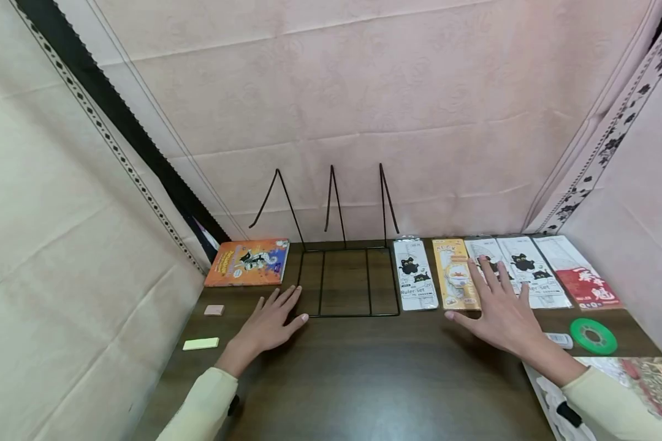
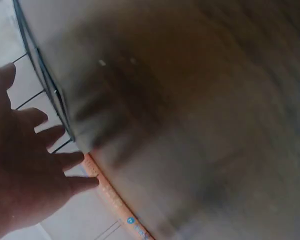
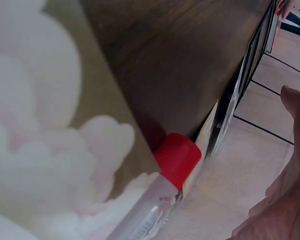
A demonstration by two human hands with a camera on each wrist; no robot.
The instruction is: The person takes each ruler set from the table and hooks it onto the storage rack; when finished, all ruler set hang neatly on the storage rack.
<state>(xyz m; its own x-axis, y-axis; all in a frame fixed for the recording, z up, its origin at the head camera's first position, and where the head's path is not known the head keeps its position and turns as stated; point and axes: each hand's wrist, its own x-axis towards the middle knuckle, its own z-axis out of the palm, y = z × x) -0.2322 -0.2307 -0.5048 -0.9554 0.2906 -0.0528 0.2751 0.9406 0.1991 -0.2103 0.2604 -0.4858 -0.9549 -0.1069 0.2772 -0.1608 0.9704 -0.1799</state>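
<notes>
My left hand (image 1: 270,324) is spread with straight fingers, palm down, at the left front side of a black wire rack (image 1: 344,316). Its fingertips are just in front of an orange illustrated book (image 1: 248,263); the left wrist view shows the book's orange edge (image 2: 112,195) beyond the fingers. My right hand (image 1: 502,315), fingers also spread, overlaps a yellow packet (image 1: 452,269) and the white ruler set packets (image 1: 535,275) with black cat prints. Neither hand holds anything. Another ruler set packet (image 1: 416,278) lies between the rack and the yellow one.
A pink eraser-like block (image 1: 214,310) and a pale yellow strip (image 1: 201,344) lie at left. At right are a red-and-white packet (image 1: 585,278), a green tape roll (image 1: 593,336), a red-capped tube (image 3: 177,157) and a floral-covered book (image 1: 640,373). Cloth walls (image 1: 336,92) enclose the table.
</notes>
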